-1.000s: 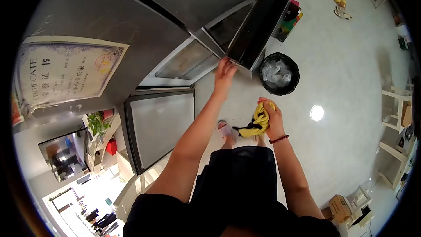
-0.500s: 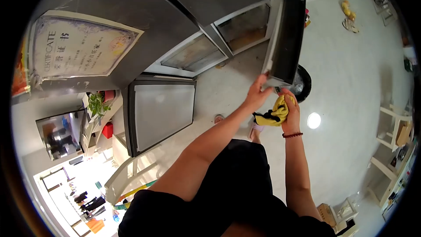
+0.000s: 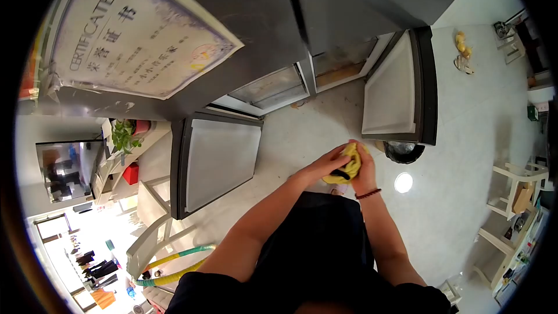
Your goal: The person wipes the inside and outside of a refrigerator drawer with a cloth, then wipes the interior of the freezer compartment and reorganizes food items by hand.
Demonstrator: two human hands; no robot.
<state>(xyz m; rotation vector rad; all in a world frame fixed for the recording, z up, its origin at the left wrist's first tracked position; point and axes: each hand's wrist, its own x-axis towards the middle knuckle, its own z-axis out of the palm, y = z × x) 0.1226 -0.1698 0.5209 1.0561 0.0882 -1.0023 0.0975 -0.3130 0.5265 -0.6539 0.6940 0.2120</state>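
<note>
Both hands meet in front of my body around a bunched yellow and black cloth (image 3: 347, 168). My left hand (image 3: 327, 163) has its fingers pressed on the cloth's left side, and my right hand (image 3: 364, 170), with a dark red bead bracelet at the wrist, grips its right side. Beyond them stands a dark grey fridge with both lower doors swung wide. The left door (image 3: 222, 161) and the right door (image 3: 395, 87) show white inner panels. Between them, the two lower compartments (image 3: 272, 89) have frosted-looking drawer fronts.
A black-lined bin (image 3: 404, 151) is partly hidden under the right door. A certificate (image 3: 136, 35) is stuck on the upper fridge door. At the left are a pale chair (image 3: 152, 238) with a colourful hoop and a plant (image 3: 123, 135). White stools (image 3: 511, 189) stand at the far right.
The right door has swung further open. My left hand has let go of its edge and come onto the cloth beside my right hand. The view has shifted closer to the fridge.
</note>
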